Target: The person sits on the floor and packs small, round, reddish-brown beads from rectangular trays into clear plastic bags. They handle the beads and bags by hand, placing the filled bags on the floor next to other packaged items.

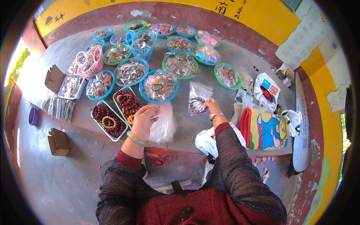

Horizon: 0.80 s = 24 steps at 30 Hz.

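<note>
My right hand pinches the edge of a clear zip bag. Dark reddish-brown bead strings lie at the bottom of that bag. My left hand is half curled with its fingertips apart, and nothing shows between them. It hovers beside a stack of clear plastic bags, partly covering it. To its left, a white tray carries dark red bead bracelets and one pale beaded bracelet. Behind the hand, a second tray contains more dark red beads and some yellow ones.
Several blue and green baskets of bagged trinkets spread across the far side. A pink basket stands at left, near cardboard boxes and a purple bowl. On the right lie a folded colourful blanket and white plastic bags.
</note>
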Tool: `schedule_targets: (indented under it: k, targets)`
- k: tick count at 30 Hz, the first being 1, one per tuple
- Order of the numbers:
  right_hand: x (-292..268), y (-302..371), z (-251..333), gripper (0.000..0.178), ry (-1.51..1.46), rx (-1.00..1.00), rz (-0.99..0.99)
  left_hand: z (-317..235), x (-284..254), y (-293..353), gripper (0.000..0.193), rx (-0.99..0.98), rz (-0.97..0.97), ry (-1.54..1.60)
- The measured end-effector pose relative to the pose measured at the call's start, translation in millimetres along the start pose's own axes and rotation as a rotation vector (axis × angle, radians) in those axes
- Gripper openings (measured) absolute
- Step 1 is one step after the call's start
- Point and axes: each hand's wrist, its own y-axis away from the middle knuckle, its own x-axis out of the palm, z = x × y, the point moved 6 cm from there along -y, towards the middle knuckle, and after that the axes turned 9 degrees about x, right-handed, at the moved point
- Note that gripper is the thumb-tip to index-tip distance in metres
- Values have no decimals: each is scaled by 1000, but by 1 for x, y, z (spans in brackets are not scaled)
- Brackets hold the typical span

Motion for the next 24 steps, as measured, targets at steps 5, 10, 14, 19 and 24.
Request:
schedule_targets:
  k: [5, 10, 14, 19, 24]
  targets:
    - [44, 28, 14, 19, -106, 170, 272, 12, 7, 8, 15, -78, 76, -41]
    - [11, 16, -56, 10, 626, 162, 108, 19, 13, 6, 15, -92, 117, -83]
    - [3, 22, -69, 17, 1359, -72, -149, 17, 13, 7, 15, -102, 123, -139]
    - [16, 37, -53, 20, 1855, -202, -338, 24, 10, 6, 15, -119, 145, -186]
    - [31, 39, -38, 18, 1576, -272, -379, 25, 16, 8, 14, -135, 152, -233]
